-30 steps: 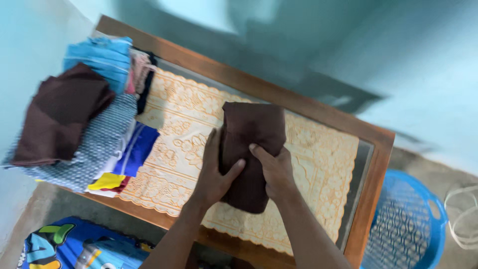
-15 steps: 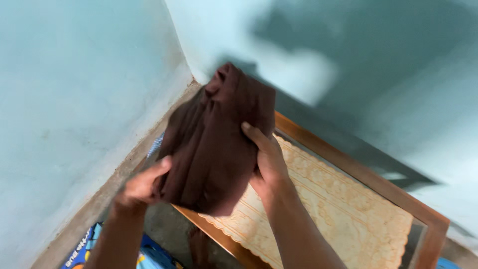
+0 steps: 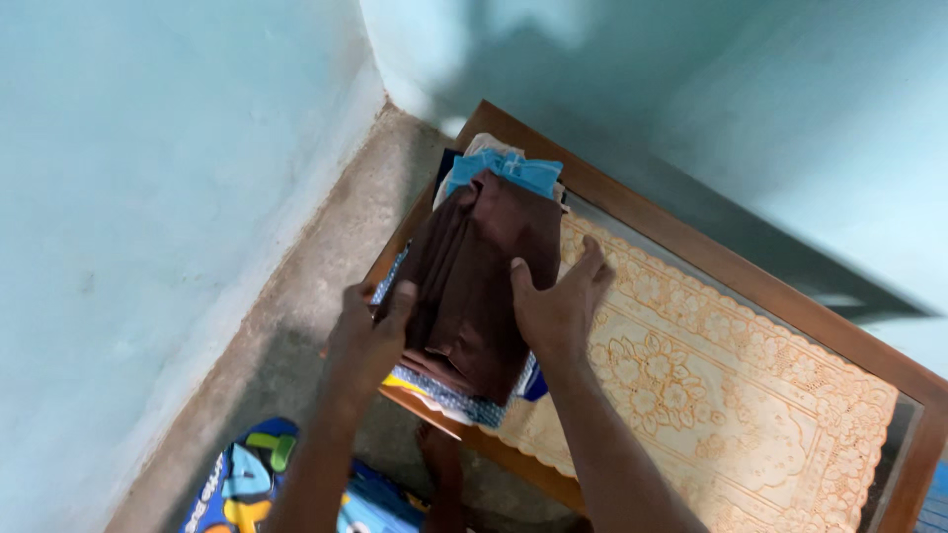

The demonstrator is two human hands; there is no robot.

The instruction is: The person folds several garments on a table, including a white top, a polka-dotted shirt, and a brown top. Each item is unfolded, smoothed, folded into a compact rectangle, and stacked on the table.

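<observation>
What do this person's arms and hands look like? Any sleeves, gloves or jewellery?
Both forearms are bare as far as the picture shows: no sleeves in view. The left hand and right hand wear no gloves, and no rings, watch or bracelets show on the fingers or wrists. The arms look slim.

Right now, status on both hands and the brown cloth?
Left hand and right hand flank the folded dark brown cloth, open grip. Cloth sits atop the stacked folded laundry pile on the wooden table. Nothing obstructing.
</observation>
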